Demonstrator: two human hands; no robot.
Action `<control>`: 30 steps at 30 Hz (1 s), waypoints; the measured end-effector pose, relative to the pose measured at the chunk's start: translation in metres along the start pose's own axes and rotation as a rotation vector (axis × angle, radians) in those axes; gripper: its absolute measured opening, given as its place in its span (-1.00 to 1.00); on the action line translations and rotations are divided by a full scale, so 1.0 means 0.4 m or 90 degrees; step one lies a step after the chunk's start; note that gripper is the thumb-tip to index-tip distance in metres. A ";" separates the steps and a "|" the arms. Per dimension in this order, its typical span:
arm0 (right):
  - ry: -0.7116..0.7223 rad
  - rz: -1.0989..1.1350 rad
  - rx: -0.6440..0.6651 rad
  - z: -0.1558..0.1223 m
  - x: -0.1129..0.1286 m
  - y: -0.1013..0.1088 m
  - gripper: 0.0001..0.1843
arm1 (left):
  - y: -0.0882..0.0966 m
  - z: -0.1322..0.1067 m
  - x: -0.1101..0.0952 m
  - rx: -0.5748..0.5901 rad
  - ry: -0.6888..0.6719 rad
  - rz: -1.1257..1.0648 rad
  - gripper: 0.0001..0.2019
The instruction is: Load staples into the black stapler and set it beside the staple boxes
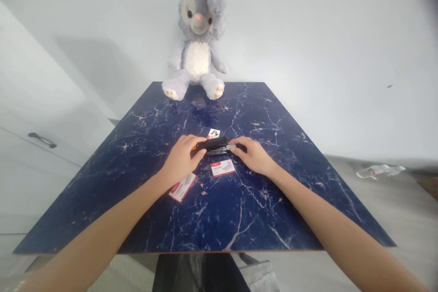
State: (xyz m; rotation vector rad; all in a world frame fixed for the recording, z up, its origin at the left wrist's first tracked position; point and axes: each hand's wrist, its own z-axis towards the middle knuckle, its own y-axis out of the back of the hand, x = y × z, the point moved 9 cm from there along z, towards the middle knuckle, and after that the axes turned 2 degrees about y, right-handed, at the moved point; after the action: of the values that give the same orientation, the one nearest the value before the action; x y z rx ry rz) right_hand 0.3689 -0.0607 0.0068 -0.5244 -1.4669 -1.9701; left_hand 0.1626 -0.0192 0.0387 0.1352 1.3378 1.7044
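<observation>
A black stapler [215,144] lies on the dark blue marbled table [219,210], its silver end pointing right. My left hand [183,157] is closed round its left end. My right hand [253,155] pinches the silver end with its fingertips. A small red-and-white staple box [222,167] lies just in front of the stapler, between my hands. A second such box [182,187] lies under my left wrist. A small white card [213,133] sits right behind the stapler.
A grey and white plush rabbit [198,36] sits at the table's far edge against the white wall. A white cabinet with a dark handle [41,139] stands at the left. A crumpled clear plastic item [378,171] lies on the floor at the right.
</observation>
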 end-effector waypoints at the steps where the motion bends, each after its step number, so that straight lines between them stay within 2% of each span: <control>1: 0.011 -0.005 0.008 0.001 0.003 -0.002 -0.80 | -0.001 0.000 0.000 0.001 0.000 0.000 -0.75; 6: 0.056 -0.045 0.012 0.000 0.025 -0.001 -0.79 | -0.003 0.002 0.002 0.015 0.007 0.006 -0.74; 8: 0.069 -0.076 0.008 -0.004 0.036 0.004 -0.78 | -0.002 0.005 0.004 0.042 -0.001 0.011 -0.71; 10: 0.037 -0.112 -0.021 -0.007 0.033 0.025 -0.69 | 0.001 0.006 0.014 0.081 -0.005 0.025 -0.63; 14: -0.090 -0.176 -0.070 -0.016 0.008 0.070 -0.55 | 0.009 0.009 0.058 0.137 0.022 0.051 -0.46; 17: -0.104 -0.161 -0.055 -0.021 0.031 0.054 -0.51 | 0.012 0.012 0.067 0.140 0.025 0.028 -0.50; 21: -0.116 -0.016 -0.043 -0.033 0.087 -0.001 -0.47 | 0.007 0.016 0.052 0.127 0.043 -0.027 -0.56; 24: -0.093 -0.072 -0.043 -0.037 0.112 -0.003 -0.35 | 0.005 0.016 0.036 0.126 0.045 -0.028 -0.55; 27: -0.125 -0.184 -0.038 -0.038 0.075 0.027 -0.33 | 0.001 0.014 0.030 0.137 0.044 -0.021 -0.53; 30: -0.166 -0.191 -0.029 -0.041 0.040 0.036 -0.30 | -0.001 0.013 0.033 0.134 0.056 -0.031 -0.54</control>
State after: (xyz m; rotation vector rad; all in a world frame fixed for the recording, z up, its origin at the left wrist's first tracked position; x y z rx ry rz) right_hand 0.3678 -0.0829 0.0220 -0.6300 -1.7486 -2.2371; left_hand 0.1586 -0.0062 0.0350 0.1475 1.5722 1.5416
